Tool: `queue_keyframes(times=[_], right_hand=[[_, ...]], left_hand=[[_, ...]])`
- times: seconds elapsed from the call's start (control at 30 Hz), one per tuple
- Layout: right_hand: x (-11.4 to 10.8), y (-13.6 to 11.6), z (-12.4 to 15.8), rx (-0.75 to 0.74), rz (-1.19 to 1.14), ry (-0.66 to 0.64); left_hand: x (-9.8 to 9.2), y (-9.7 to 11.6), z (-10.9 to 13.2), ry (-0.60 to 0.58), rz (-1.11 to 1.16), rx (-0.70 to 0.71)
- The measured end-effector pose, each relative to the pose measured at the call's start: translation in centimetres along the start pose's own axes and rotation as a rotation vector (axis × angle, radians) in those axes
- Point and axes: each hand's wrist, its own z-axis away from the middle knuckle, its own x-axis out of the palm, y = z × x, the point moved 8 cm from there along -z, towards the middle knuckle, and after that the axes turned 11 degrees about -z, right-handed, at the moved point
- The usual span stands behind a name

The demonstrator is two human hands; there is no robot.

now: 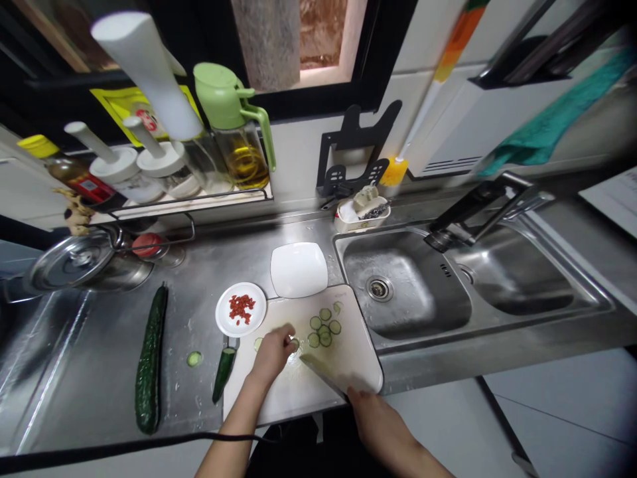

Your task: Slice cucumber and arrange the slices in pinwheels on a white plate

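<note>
My left hand is over the white cutting board, its fingers pinched at a small cucumber slice; the fingers partly hide it. My right hand is closed around the handle of a kitchen knife, whose blade points up and left across the board toward the left fingertips. Several round cucumber slices lie in a loose cluster on the board's right half. Another slice shows just left of my left hand. A cut cucumber piece rests at the board's left edge.
A white plate of red berries and a white square plate are behind the board. Left lie a whole cucumber and a cucumber end. A double sink is right. A black cable crosses the front edge.
</note>
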Motion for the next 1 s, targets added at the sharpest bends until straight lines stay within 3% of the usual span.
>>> queue_keyframes(times=[0.2,0.4,0.73,1.0], right_hand=[[-0.2,-0.4,0.2,0.001,0.022,-0.014],[-0.1,-0.9,-0.4,-0.003,0.034,0.016],[-1.5,-3.1,-1.3,0.001,0.161,0.072],[-2.1,-3.2,-1.4,0.0,0.159,0.093]], left_hand=[[0.3,-2.3,1.0,0.145,0.046,-0.18],[0.5,-3.1,2.0,0.211,0.057,-0.271],[0.8,-3.1,2.7,0.319,0.046,-0.316],[0.6,-2.6,2.2,0.373,0.043,-0.221]])
